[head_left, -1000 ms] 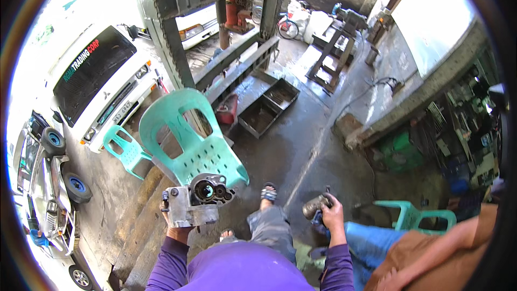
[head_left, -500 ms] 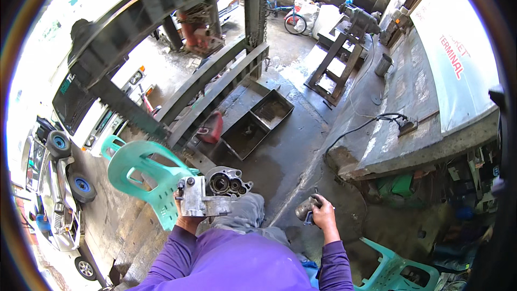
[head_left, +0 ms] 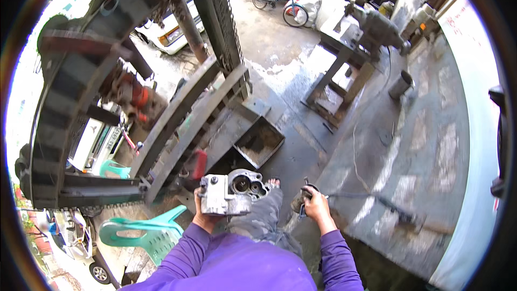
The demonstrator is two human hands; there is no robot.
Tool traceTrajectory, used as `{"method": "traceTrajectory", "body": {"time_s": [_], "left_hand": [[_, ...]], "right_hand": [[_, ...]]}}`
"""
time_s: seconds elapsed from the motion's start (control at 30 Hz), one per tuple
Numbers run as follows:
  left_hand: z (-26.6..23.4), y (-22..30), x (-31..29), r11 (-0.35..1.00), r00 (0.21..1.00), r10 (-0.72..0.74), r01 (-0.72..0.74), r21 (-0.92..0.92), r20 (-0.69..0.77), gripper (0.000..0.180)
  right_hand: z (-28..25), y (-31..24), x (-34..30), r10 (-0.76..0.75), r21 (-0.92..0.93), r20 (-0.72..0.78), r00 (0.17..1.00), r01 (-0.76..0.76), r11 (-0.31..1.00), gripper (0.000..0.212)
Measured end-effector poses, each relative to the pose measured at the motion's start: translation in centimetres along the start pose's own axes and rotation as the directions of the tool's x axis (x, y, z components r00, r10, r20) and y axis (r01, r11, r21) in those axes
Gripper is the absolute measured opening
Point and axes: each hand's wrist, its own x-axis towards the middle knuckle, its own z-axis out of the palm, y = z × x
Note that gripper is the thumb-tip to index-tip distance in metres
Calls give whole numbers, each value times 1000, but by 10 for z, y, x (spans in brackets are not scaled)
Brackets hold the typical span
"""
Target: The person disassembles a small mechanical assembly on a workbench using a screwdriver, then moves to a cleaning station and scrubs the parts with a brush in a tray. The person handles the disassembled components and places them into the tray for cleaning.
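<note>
A grey cast-metal housing (head_left: 225, 196), with round bores in its flange, rests in my left hand (head_left: 203, 219), whose fingers wrap its left side and underside. It is held up in front of my purple shirt, above my leg. My right hand (head_left: 319, 208), lower right of the middle, is closed round a dark metal tool (head_left: 297, 201) with a rounded, cup-like body and a small tip pointing up. Its exact kind is not clear. A dark hose (head_left: 350, 198) runs on the right beside this hand; whether it joins the tool I cannot tell.
A green plastic chair (head_left: 156, 237) stands at lower left. A tall steel press frame (head_left: 183, 124) with chains fills the left, a metal tray (head_left: 259, 143) at its foot. Ahead are a machine on a steel stand (head_left: 344, 83) and a bicycle (head_left: 277, 2). A concrete ledge (head_left: 420, 151) lies right.
The view has shifted: the press frame looms larger, the left chair sits lower, and the right chair has left view. My foot now shows. Both hands keep their hold.
</note>
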Motion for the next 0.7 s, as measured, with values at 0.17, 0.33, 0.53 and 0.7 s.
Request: {"method": "traceTrajectory", "body": {"time_s": [0.17, 0.33, 0.53, 0.7], "left_hand": [[63, 7, 82, 984, 988, 134, -123, 132, -78, 78], [72, -1, 105, 912, 898, 408, -392, 120, -163, 78], [68, -60, 100, 721, 634, 675, -676, 154, -379, 79], [79, -114, 89, 597, 426, 737, -775, 208, -525, 79]], "right_hand": [[-66, -48, 122, -308, -161, 47, 950, 311, 937, 37], [-94, -106, 245, -553, -256, 181, 813, 582, 772, 34], [-64, -210, 417, -700, -223, 414, 582, 811, 542, 35], [-10, -296, 499, -852, -230, 413, 323, 942, 245, 47]]}}
